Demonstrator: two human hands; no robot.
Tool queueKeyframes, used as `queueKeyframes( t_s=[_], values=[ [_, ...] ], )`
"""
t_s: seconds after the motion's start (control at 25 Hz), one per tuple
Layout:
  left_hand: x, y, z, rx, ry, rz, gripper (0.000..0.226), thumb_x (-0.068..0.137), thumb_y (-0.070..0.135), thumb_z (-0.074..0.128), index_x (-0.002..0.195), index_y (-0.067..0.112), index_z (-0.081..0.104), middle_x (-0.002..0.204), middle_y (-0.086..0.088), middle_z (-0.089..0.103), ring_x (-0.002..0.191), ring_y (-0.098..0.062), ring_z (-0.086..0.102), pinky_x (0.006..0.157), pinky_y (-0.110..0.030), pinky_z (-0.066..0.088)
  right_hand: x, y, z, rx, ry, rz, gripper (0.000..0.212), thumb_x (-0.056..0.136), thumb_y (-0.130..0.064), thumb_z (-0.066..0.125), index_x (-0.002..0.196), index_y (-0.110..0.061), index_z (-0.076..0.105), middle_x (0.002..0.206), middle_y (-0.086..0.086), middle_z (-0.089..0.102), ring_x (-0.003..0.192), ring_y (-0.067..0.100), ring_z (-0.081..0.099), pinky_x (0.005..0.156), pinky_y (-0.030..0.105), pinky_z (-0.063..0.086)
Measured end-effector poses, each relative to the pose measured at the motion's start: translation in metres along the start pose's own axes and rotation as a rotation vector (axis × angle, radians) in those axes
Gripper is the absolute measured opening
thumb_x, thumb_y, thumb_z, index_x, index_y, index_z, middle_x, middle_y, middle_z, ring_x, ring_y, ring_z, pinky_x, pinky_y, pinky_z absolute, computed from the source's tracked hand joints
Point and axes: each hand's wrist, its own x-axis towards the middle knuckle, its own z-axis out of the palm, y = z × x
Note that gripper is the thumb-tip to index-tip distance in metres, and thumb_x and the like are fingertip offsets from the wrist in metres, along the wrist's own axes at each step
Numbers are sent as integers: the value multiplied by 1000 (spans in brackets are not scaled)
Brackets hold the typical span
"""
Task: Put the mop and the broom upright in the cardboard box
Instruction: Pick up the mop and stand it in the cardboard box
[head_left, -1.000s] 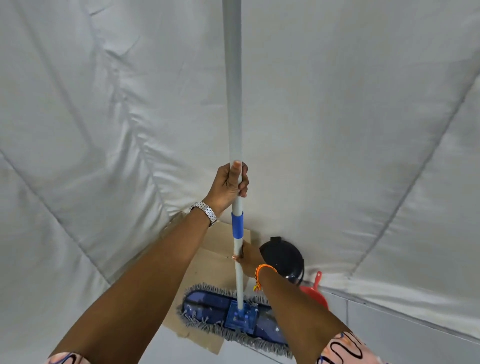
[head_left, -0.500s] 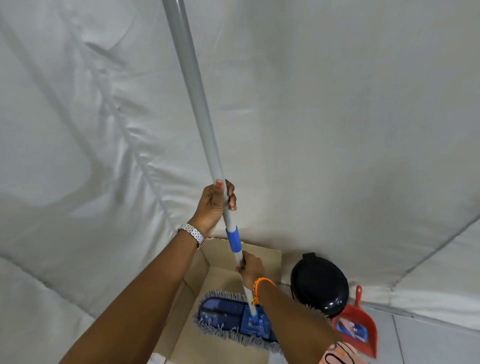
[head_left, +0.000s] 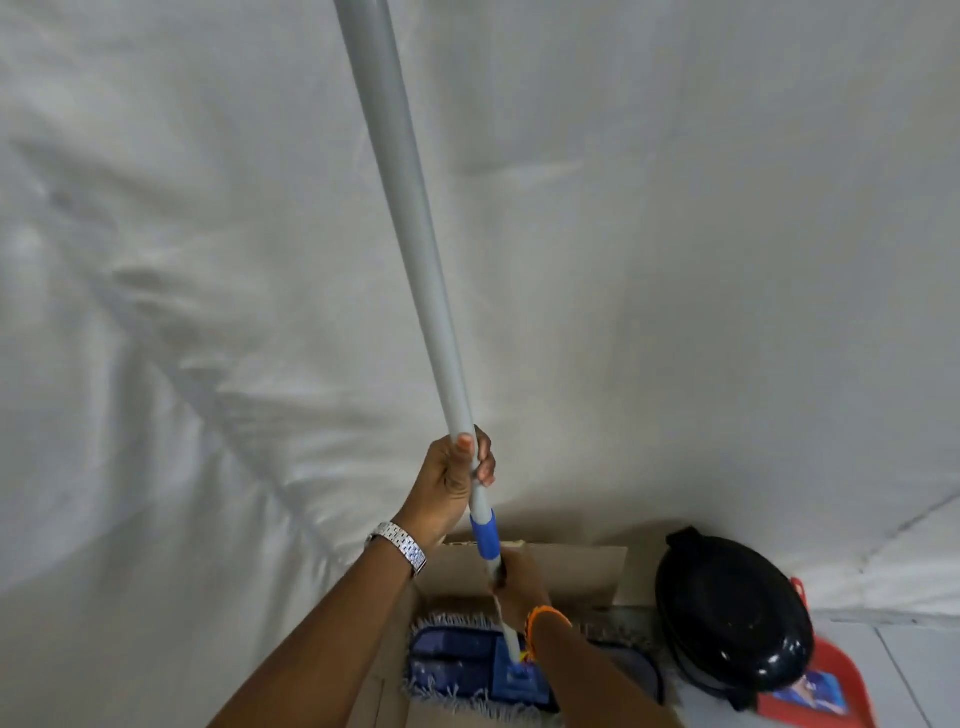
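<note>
The mop has a long grey handle (head_left: 410, 234) with a blue collar and a flat blue fringed head (head_left: 457, 662). Its head hangs over the open cardboard box (head_left: 571, 566), partly inside it, and the handle leans up to the left. My left hand (head_left: 452, 478) grips the handle just above the blue collar. My right hand (head_left: 519, 582) grips the handle lower down, below the collar. My right forearm hides part of the mop head. No broom is in view.
A black lidded bin (head_left: 732, 618) stands right of the box, with a red dustpan (head_left: 826, 686) beside it on the tiled floor. A white fabric sheet (head_left: 675, 260) covers the wall behind and to the left.
The mop head has come lower over the box and the handle leans further left. The view has tilted down, showing more of the box, bin and dustpan.
</note>
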Motion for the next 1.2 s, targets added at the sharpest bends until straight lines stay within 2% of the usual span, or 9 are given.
queueKeyframes(
  t_s=[0.08, 0.16, 0.44, 0.68, 0.8, 0.92, 1.04, 1.12, 1.2],
  values=[
    [17, -36, -16, -1, -9, -13, 67, 67, 80, 50, 73, 14, 47, 57, 6, 46, 57, -13, 43, 65, -27, 43, 32, 11, 18, 37, 22, 75, 23, 83, 4, 49, 72, -15, 56, 67, 3, 52, 61, 9, 44, 57, 19, 41],
    [35, -69, -25, 15, 15, -16, 69, 68, 80, 47, 75, 12, 46, 58, 5, 46, 59, -13, 43, 68, -30, 42, 61, 28, 29, 25, 34, 98, 22, 86, 4, 48, 78, -14, 56, 64, -3, 49, 58, 4, 40, 52, 13, 35],
    [81, -131, -47, 11, -22, -63, 69, 63, 84, 49, 71, 16, 47, 57, 3, 45, 59, -13, 44, 66, -22, 44, 133, 68, 60, 54, 85, 153, 25, 86, -4, 53, 108, -10, 63, 85, 0, 59, 84, 18, 57, 78, 33, 51],
    [122, -161, -45, 37, -29, -66, 59, 64, 83, 49, 69, 24, 51, 56, 6, 47, 60, -15, 46, 75, -34, 43, 171, 91, 62, 38, 80, 122, 28, 87, -4, 55, 113, -8, 63, 90, 4, 62, 88, 23, 60, 81, 37, 50],
    [135, -167, -42, -4, -5, -52, 52, 66, 80, 51, 67, 28, 53, 57, 8, 49, 61, -15, 46, 75, -34, 42, 182, 97, 60, 43, 81, 110, 31, 88, -6, 54, 119, -8, 60, 105, 16, 69, 97, 30, 63, 85, 40, 51],
    [135, -178, -36, 143, 116, -48, 64, 65, 86, 42, 79, 25, 53, 67, 2, 59, 71, -21, 52, 71, -37, 45, 183, 96, 55, 11, -4, 155, 35, 90, -10, 54, 124, -7, 50, 118, 19, 63, 104, 34, 60, 90, 43, 50],
    [117, -199, -37, 431, 279, -68, 77, 71, 86, 35, 103, 19, 52, 94, -9, 67, 88, -28, 60, 77, -48, 53, 172, 99, 35, -94, -113, 149, 52, 90, -12, 59, 137, -5, 38, 137, 19, 52, 123, 38, 51, 102, 43, 45],
    [93, -207, -37, 647, 433, -36, 65, 80, 72, 44, 114, 17, 50, 111, -8, 63, 107, -33, 53, 87, -40, 45, 153, 107, 11, -180, -122, 150, 61, 90, -13, 59, 144, -5, 31, 146, 20, 43, 133, 37, 42, 109, 42, 38],
    [62, -198, -24, 739, 615, -50, 56, 82, 47, 61, 123, 12, 47, 124, -11, 57, 119, -36, 43, 90, -44, 43, 120, 121, -21, -208, -61, 172, 59, 90, -12, 58, 143, -6, 33, 142, 21, 47, 130, 36, 46, 106, 39, 41]
  ],
)
